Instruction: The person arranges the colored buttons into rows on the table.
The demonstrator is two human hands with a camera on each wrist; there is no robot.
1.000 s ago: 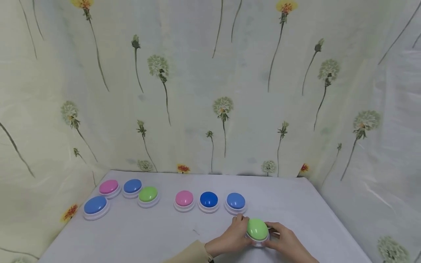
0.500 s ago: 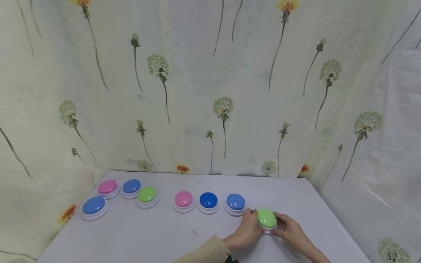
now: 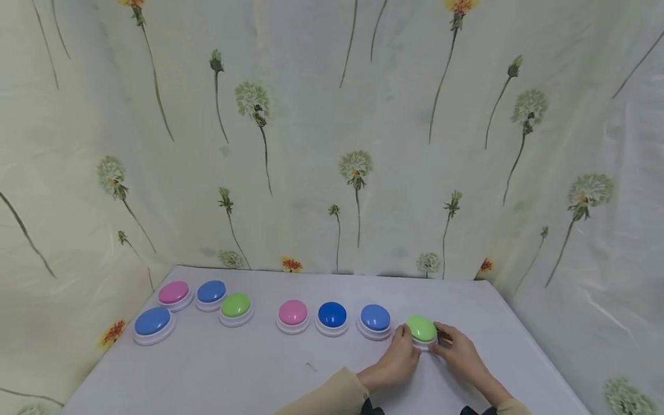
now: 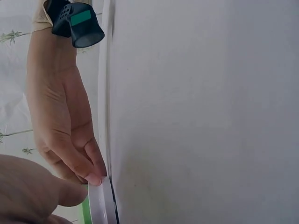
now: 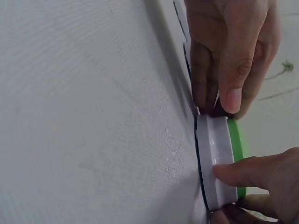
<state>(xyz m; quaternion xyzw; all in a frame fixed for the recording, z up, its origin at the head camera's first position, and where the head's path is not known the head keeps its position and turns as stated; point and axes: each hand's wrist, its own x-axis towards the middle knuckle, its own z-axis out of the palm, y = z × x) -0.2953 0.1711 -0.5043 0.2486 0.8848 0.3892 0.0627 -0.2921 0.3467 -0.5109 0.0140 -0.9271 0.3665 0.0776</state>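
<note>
The left grip (image 3: 398,356) and right grip (image 3: 460,353) were clamped on the rightmost green button (image 3: 421,327) at the desk (image 3: 249,369), beside the light-blue button (image 3: 376,317). Drifting leftward could have jostled that neighbour, the left grip being so close.

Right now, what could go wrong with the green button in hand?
1. The left hand sits close beside the neighbouring light blue button and might nudge it.
2. The left hand and right hand hold the green button from opposite sides, so uneven force could tilt or twist it.
</note>
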